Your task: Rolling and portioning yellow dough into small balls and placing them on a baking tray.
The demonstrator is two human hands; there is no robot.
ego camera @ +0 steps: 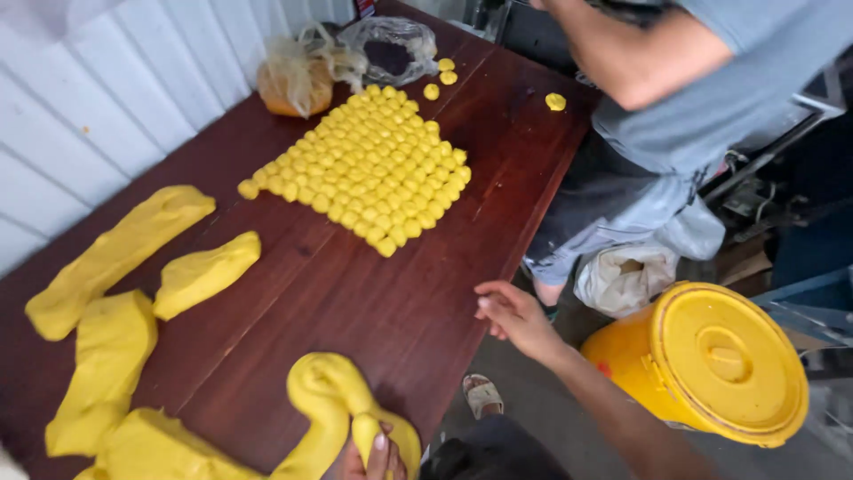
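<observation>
Head view: left hand [373, 455] at the near edge of the dark wooden table [355, 293], fingers clamped round a thick rope of yellow dough [330, 396] that loops up and back down toward the hand

Right hand [514, 313] hangs just off the table's right edge, fingers loosely apart, holding nothing

Near-left corner: big dough slab [155, 444] touching the rope's tail. Left edge: three more dough lumps, a long one [115, 253], a shorter log [206, 271], a blocky piece [105, 360]

Table middle toward the far end: tight grid of small dough balls [369, 164], a few loose balls [442, 76] beyond it, one near the far-right edge [555, 101]

Far end: two knotted plastic bags, one with orange contents [298, 76], one with dark contents [391, 49]

Another person in a grey shirt [711, 98] stands at the right edge, arm out over the far corner. Yellow lidded bucket [711, 356] on the floor to the right, white sack [626, 276] beside it

Risks as I see them: the rope sits right on the near edge, soft and heavy, only one hand on it, so it could sag and slide off onto the floor. Loose ball at the far-right edge could get knocked off by the other person's arm
</observation>
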